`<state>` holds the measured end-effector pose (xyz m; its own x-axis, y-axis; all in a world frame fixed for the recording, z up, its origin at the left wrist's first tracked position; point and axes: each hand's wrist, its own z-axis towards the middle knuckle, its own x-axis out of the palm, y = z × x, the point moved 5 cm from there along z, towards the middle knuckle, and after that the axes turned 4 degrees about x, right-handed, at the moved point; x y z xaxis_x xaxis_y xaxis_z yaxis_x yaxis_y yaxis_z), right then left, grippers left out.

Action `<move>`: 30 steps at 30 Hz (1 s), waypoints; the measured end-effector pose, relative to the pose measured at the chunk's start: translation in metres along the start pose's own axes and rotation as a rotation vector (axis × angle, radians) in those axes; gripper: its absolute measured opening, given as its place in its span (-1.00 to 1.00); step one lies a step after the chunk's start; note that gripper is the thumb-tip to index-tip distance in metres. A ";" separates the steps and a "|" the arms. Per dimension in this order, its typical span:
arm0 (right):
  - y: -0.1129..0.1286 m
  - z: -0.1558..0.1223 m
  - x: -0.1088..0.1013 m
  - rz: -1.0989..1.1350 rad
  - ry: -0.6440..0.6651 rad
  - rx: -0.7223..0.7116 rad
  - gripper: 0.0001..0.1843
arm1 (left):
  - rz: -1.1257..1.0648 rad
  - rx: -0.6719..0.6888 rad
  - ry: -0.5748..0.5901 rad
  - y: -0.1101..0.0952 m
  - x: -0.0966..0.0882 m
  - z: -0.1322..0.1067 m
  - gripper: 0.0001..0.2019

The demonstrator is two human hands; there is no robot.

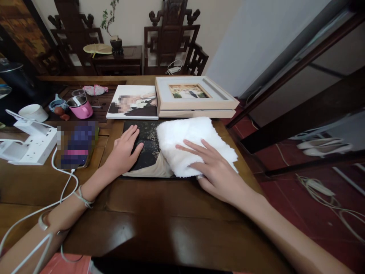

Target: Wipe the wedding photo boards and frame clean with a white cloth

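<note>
White cloth [189,131] lies across the right part of a dark picture panel [142,146] on the table [159,217], beneath your spread right hand [215,167]. Your left hand [124,148] rests flat, holding nothing, at the panel's left edge. Leftward, the pink mug's [82,111] contents are unclear; farther back, a black pot [116,45] holds a small plant [109,17].
</note>
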<state>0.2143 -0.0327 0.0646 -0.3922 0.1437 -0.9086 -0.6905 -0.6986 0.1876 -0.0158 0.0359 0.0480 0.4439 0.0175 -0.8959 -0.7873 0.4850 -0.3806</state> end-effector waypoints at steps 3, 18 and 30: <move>0.001 -0.001 0.000 -0.008 -0.005 -0.007 -0.60 | -0.002 -0.006 0.005 -0.001 -0.001 0.000 -0.49; -0.003 -0.005 -0.004 0.053 0.033 -0.051 -0.59 | 0.012 0.001 0.003 0.000 -0.002 -0.001 -0.50; 0.021 -0.011 0.003 0.013 -0.024 -0.009 -0.63 | 0.006 0.011 -0.006 0.002 0.001 0.003 -0.50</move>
<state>0.2059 -0.0548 0.0620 -0.4157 0.1516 -0.8968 -0.6798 -0.7068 0.1957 -0.0156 0.0398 0.0472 0.4416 0.0256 -0.8969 -0.7853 0.4945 -0.3725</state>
